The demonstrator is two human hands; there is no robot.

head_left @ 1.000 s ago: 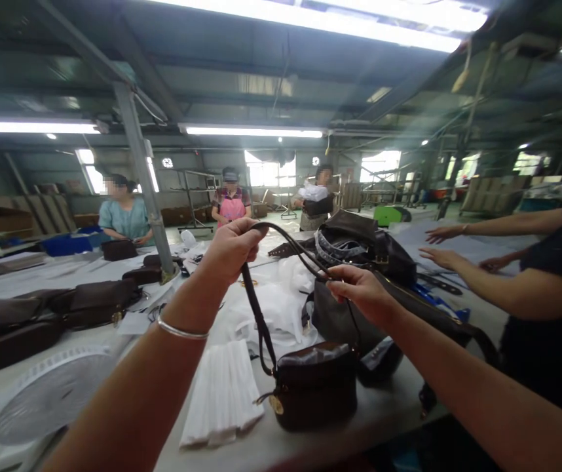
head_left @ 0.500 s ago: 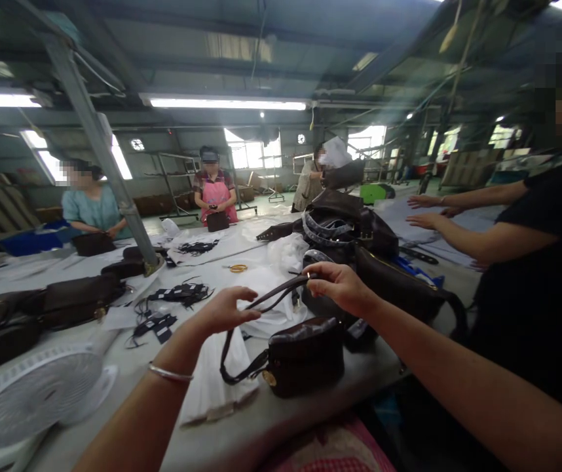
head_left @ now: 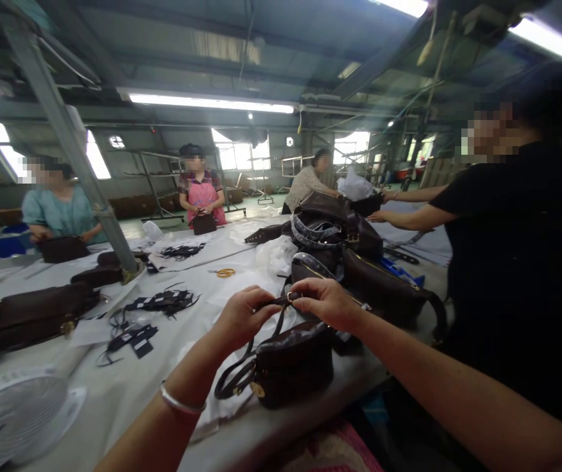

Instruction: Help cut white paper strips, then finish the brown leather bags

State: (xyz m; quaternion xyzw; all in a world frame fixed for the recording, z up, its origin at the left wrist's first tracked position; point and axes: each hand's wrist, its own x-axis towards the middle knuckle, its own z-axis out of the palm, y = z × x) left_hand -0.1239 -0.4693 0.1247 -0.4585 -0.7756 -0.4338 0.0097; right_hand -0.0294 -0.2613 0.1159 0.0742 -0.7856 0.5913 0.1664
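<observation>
A small dark brown handbag point(head_left: 295, 368) stands on the table just in front of me, with a gold round charm point(head_left: 257, 390) at its left end. Its long strap point(head_left: 234, 383) loops up from that end into my hands. My left hand point(head_left: 245, 316) pinches the strap between thumb and fingers. Close beside it, my right hand point(head_left: 327, 303) grips the strap near a small gold buckle point(head_left: 289, 297). The strap runs taut and short between the two hands, above the bag. The right fingertips partly cover the strap.
A heap of dark bags point(head_left: 384, 275) lies at the right, beside a co-worker in black point(head_left: 511, 262). Yellow-handled scissors point(head_left: 224, 273), black hang tags point(head_left: 163, 300) and a white fan point(head_left: 20, 413) are on the table. A metal post point(head_left: 77, 151) rises at the left.
My left hand has moved right and closed on the strap near the buckle. The view has shifted slightly right. At the far right, the co-worker's hands have reached a bag with white wrapping.
</observation>
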